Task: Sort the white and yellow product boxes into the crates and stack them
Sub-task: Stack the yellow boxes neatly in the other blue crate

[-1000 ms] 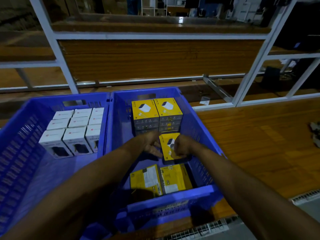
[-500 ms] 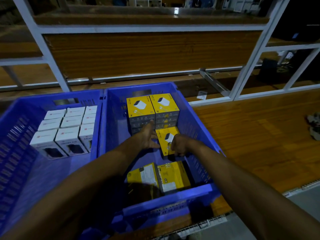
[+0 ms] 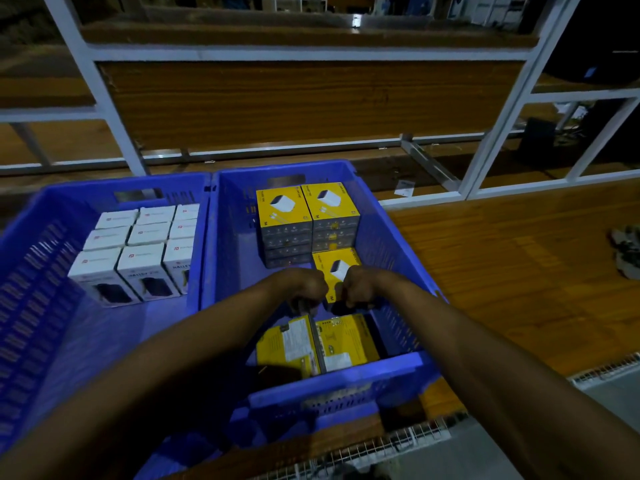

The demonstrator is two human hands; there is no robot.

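Two blue crates sit side by side. The left crate point(image 3: 52, 216) holds upright white boxes point(image 3: 143, 233) in rows at its far end. In the right crate point(image 3: 346, 374), two stacks of yellow boxes point(image 3: 306, 207) stand against the far wall. A single yellow box point(image 3: 335, 268) lies just in front of the right stack. My left hand point(image 3: 304, 289) is curled at its left near edge and my right hand point(image 3: 360, 287) at its right near edge, both gripping it. Two more yellow boxes point(image 3: 315, 344) lie label-up at the crate's near end, below my wrists.
The crates rest on a wooden bench top point(image 3: 502, 271) with a wire mesh front edge point(image 3: 398, 441). A white metal rack frame point(image 3: 498, 133) rises behind. A paper slip point(image 3: 403, 188) lies behind the right crate, and a dark object point(image 3: 627, 251) sits at the far right.
My left hand, open beside the stack half a second ago, has curled onto the yellow box. The box has moved farther from me, up against the right stack.
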